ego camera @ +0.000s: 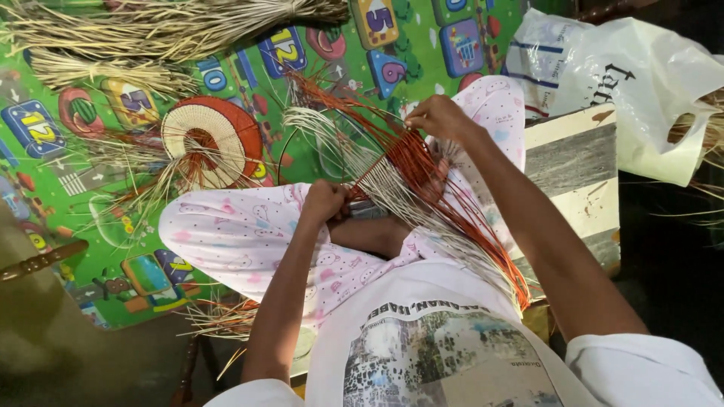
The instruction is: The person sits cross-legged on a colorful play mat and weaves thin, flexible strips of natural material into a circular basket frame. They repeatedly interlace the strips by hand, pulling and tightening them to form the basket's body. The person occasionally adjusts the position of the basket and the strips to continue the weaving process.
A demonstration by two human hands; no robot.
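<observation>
Weaving strands [407, 169]: a fan of orange and pale straw-coloured fibres lying across the person's lap, running from the far knee back toward the waist.
Left hand [324, 200]: closed, fingers curled together on the near gathered end of the strands, just above the lap; what exactly is pinched inside I cannot tell.
Right hand [439, 117]: reaching further out, fingers bent down onto the orange strands at the far end of the fan, apparently gripping a few.
Progress: as I judge it, this piece is early on; the strands are mostly loose and splayed, with only a tighter band where the orange ones cross between the hands.
Finished-looking disc [205, 142]: a round woven piece, pale centre with an orange rim, loose ends trailing, on the mat left of the knees.
Raw bundles [151, 30]: dried fibre heaped at the top.
Play mat [45, 173]: green, patterned, underneath.
Plastic bag [641, 83]: white, right, on a board.
</observation>
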